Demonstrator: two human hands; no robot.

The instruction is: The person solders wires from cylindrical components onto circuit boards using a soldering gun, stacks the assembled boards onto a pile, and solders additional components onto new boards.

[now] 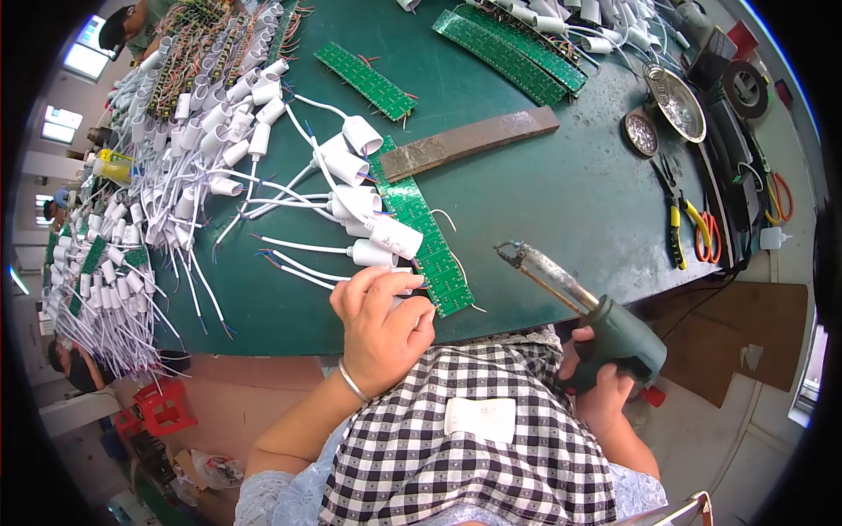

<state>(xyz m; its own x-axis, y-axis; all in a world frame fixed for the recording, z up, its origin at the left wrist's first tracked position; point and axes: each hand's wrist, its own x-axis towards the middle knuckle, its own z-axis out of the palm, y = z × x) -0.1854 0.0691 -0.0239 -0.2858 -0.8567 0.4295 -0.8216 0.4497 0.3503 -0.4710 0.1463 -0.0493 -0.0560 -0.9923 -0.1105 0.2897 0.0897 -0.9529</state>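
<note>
My left hand (381,320) is closed at the near end of a green circuit board strip (443,276). Its fingers curl round a white plastic lamp socket (402,277), mostly hidden under them. More white sockets (395,237) with white cables lie along the strip's left edge, thin wires running to it. Across the strip's far end rests a brown bar (474,145). My right hand (598,386) grips the handle of a dark green soldering gun (627,342). Its metal tip points up and left, apart from the board.
Bundles of white sockets (210,131) with cables heap the left side. Other green boards (364,79) lie farther back. At right are a tin of solder bits (640,136), a metal dish (680,110), yellow-handled pliers (675,232) and orange-handled scissors (709,241). A red stool (165,408) stands lower left.
</note>
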